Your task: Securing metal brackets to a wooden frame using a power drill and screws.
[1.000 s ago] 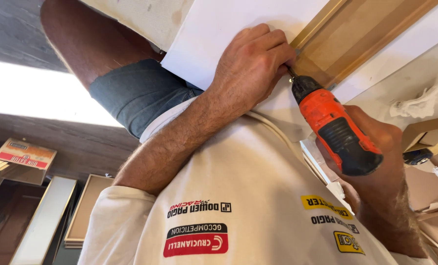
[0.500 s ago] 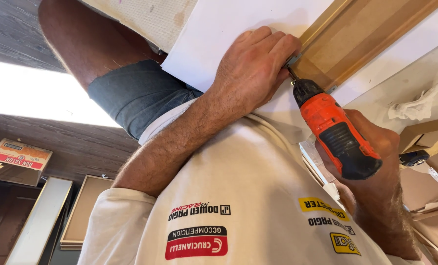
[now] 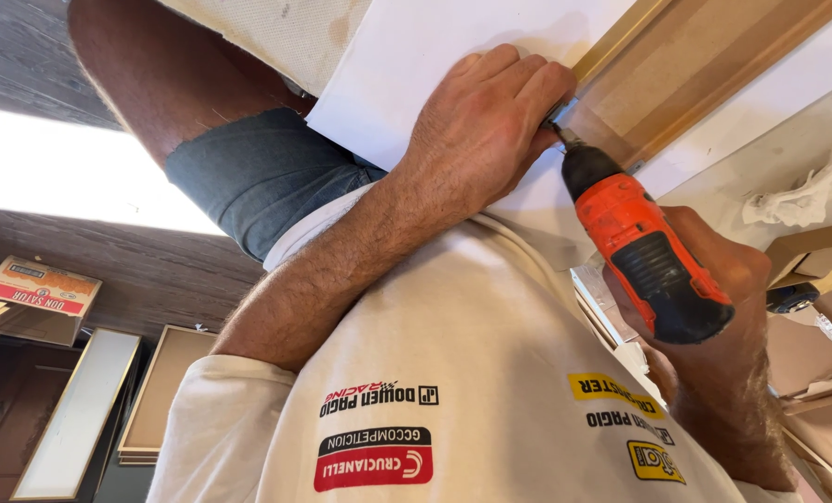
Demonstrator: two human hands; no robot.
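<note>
The left hand point(image 3: 486, 126) lies on a white board point(image 3: 407, 65) that rests across the person's lap, next to a knee in blue denim shorts point(image 3: 258, 177). Its fingers point(image 3: 528, 79) are curled in tight, and the tips pinch something small right at the nose of the drill. It is too small and too hidden to tell if it is a screw or the bit itself.

The right hand point(image 3: 719, 307) is wrapped all the way round the handle of an orange and black cordless drill point(image 3: 640, 247). The drill is tilted, and its dark tip point(image 3: 570, 140) points up at the place where the white board meets a brown wooden frame strip point(image 3: 686, 74). The tip is touching, or almost touching, that edge.

It looks like the step in hand is setting the drill tip in the right spot on the frame edge, with the left hand guiding it. This calls for a steady drill, kept in line with the spot, and for the pinching fingers to stay out of the way of the turning tip. The board also needs to lie still on the lap.

Farther off, picture frames point(image 3: 76, 419) and a flat cardboard box point(image 3: 43, 284) lie on the dark floor. Crumpled white paper point(image 3: 798, 196) sits on the right.
</note>
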